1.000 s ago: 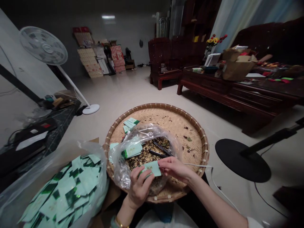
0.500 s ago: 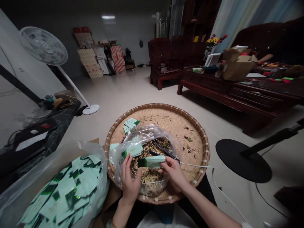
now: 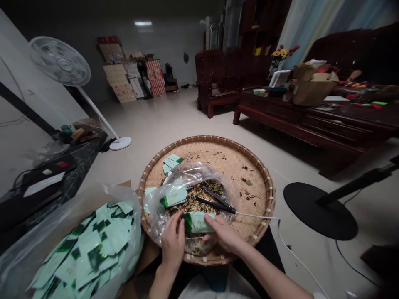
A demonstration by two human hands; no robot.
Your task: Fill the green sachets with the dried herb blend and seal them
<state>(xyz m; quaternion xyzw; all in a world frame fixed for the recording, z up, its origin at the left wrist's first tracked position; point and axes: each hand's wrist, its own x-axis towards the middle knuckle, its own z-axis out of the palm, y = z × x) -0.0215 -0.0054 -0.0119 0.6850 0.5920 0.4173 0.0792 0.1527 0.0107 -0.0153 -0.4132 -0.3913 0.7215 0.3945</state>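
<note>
A pale-green sachet point(image 3: 202, 223) with a dark green end lies level between my hands, above an open clear plastic bag point(image 3: 195, 167). My right hand point(image 3: 223, 233) grips its pale end, thumb on top. The fingers of my left hand point(image 3: 174, 234) close at its dark green end. Inside the bag is a loose dark and yellowish dried mix point(image 3: 188, 204). A black two-armed tool like a hair straightener point(image 3: 222, 204), with a white cord, rests over the mix, its arms apart. Several flat sachets point(image 3: 175, 197) lie in the bag's left side.
The bag sits in a round woven bamboo tray point(image 3: 269, 189) with scattered dried bits. More sachets point(image 3: 171, 161) lie at its far left. At left, a large plastic bag point(image 3: 124, 192) holds many sachets. A black stand base point(image 3: 319, 211) is right; a white fan point(image 3: 120, 143) stands left.
The sachet has come lower and closer to me, its pale face turned more upward. My left fingers, apart from it before, have closed in at its dark green end.
</note>
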